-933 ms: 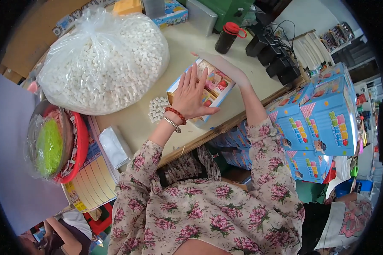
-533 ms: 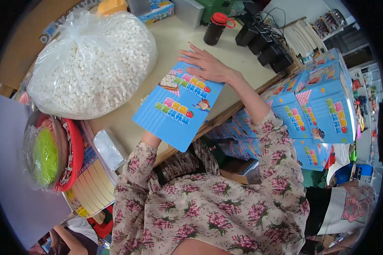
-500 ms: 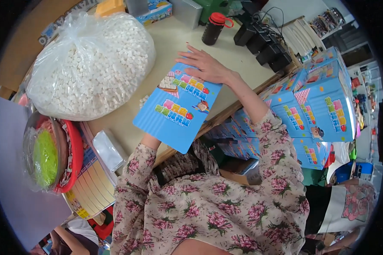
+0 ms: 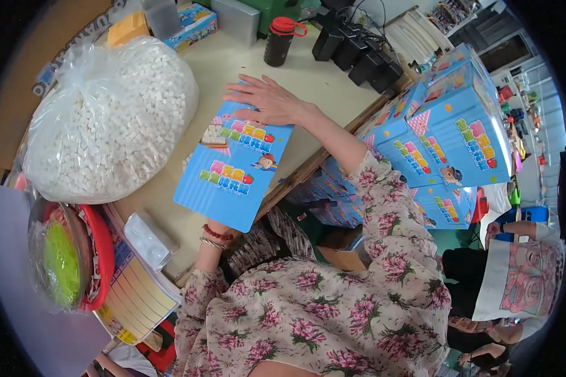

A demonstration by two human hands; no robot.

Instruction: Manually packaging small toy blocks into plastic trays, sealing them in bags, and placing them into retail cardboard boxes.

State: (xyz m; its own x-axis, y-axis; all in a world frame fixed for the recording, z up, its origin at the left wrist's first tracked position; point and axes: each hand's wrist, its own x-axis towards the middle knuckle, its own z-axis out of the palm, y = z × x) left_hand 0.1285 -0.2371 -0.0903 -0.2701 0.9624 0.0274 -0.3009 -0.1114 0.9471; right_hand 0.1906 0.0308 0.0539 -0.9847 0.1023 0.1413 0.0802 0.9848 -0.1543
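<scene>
A flat blue printed cardboard piece (image 4: pixel 223 198) with colourful lettering and pictures is tilted over the near part of the table. Across its far end lies my right hand (image 4: pixel 264 103), open, fingers stretched out and slightly spread. My left hand (image 4: pixel 220 227) reaches under the near edge of the cardboard. Only its wrist area, with red beads and a pale bracelet, shows; the fingers are hidden beneath. A few white pieces (image 4: pixel 187 161) peek out by the cardboard's left edge.
A big clear bag of white cubes (image 4: pixel 116 125) fills the table's left. Beside it are a red basin (image 4: pixel 104 251) and a white packet (image 4: pixel 148 239). A dark bottle with a red lid (image 4: pixel 279 44) and black adapters (image 4: pixel 352 53) stand behind. Blue cartons (image 4: pixel 446 132) are stacked at right.
The view has shifted, so the table's things appear farther left. More of my left wrist, with its bracelets, now shows below the cardboard. My right hand keeps lying on the far end.
</scene>
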